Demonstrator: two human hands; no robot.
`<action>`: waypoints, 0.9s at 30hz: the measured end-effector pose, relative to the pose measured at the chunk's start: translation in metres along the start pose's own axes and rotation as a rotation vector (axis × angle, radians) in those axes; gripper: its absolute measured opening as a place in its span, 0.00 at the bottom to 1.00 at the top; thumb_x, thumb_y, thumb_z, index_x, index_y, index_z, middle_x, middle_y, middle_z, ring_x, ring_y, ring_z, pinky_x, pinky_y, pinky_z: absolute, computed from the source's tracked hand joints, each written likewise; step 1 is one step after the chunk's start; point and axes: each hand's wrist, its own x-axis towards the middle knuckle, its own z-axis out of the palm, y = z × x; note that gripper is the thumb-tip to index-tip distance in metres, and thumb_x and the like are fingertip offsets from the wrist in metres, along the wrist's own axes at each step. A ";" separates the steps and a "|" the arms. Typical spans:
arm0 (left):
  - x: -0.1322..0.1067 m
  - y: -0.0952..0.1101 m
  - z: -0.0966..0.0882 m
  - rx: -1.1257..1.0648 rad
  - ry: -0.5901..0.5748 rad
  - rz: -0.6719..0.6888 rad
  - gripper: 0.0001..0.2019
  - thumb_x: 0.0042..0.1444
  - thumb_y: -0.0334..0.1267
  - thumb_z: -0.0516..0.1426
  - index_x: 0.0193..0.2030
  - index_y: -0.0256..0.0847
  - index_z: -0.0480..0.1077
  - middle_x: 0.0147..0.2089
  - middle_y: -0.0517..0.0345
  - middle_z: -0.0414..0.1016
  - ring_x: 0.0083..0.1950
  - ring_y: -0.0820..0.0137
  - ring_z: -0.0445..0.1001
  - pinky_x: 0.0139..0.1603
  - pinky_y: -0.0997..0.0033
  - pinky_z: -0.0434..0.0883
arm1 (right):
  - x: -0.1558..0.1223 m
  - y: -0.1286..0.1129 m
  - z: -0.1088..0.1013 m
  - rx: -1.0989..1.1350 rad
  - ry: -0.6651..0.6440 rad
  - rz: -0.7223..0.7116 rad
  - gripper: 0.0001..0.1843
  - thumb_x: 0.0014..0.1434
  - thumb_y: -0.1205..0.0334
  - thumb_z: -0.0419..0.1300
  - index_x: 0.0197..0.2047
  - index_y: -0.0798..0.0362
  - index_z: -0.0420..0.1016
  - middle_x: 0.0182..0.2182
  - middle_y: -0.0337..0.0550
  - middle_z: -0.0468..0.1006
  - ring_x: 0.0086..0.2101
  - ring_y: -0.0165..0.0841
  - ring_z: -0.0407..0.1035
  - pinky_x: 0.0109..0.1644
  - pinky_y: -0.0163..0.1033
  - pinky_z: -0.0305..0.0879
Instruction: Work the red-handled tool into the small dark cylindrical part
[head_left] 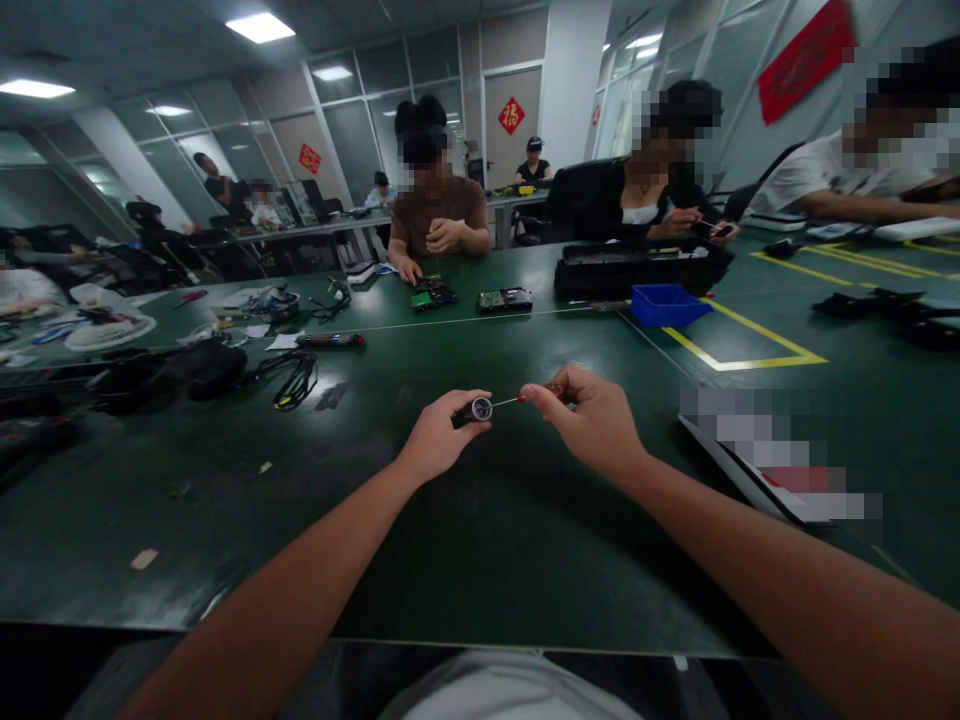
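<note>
Above the green table, my left hand grips a short dark cylinder whose round, silvery-rimmed end faces me. Its thumb and fingers wrap around the cylinder's sides. My right hand holds a screwdriver with a thin metal shaft and a reddish handle, mostly covered by the fingers. The shaft points left and its tip reaches the rim of the cylinder's end. Whether the tip is inside or only touching I cannot tell.
Ahead stand a blue bin and a black case. Circuit boards lie before a seated person. Coiled cable and a black-and-red tool are at left. A white-edged flat object lies at right.
</note>
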 end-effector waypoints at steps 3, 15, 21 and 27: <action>0.000 -0.002 0.000 0.003 -0.007 0.013 0.20 0.56 0.32 0.63 0.56 0.47 0.73 0.55 0.56 0.76 0.58 0.63 0.72 0.64 0.58 0.64 | -0.001 0.000 0.000 -0.011 -0.009 -0.038 0.18 0.60 0.46 0.62 0.27 0.50 0.70 0.20 0.36 0.72 0.21 0.29 0.64 0.25 0.36 0.55; -0.001 -0.002 0.000 0.021 -0.028 0.013 0.20 0.56 0.33 0.63 0.56 0.47 0.73 0.55 0.55 0.76 0.58 0.62 0.72 0.63 0.56 0.65 | -0.002 0.002 0.000 0.069 -0.162 -0.111 0.11 0.67 0.54 0.55 0.42 0.50 0.73 0.30 0.40 0.80 0.31 0.34 0.76 0.37 0.39 0.67; -0.001 -0.001 0.001 0.025 -0.027 0.004 0.20 0.56 0.32 0.63 0.56 0.47 0.73 0.54 0.55 0.76 0.57 0.62 0.72 0.63 0.56 0.65 | 0.001 0.000 -0.001 -0.026 -0.140 -0.059 0.19 0.69 0.49 0.51 0.37 0.50 0.77 0.20 0.36 0.75 0.22 0.32 0.70 0.29 0.38 0.60; -0.001 -0.001 0.001 0.018 -0.032 0.013 0.20 0.56 0.31 0.63 0.55 0.46 0.73 0.53 0.55 0.76 0.56 0.63 0.72 0.61 0.58 0.65 | 0.000 0.002 0.000 -0.022 -0.127 -0.104 0.14 0.67 0.56 0.52 0.46 0.51 0.76 0.29 0.40 0.80 0.25 0.32 0.70 0.30 0.38 0.60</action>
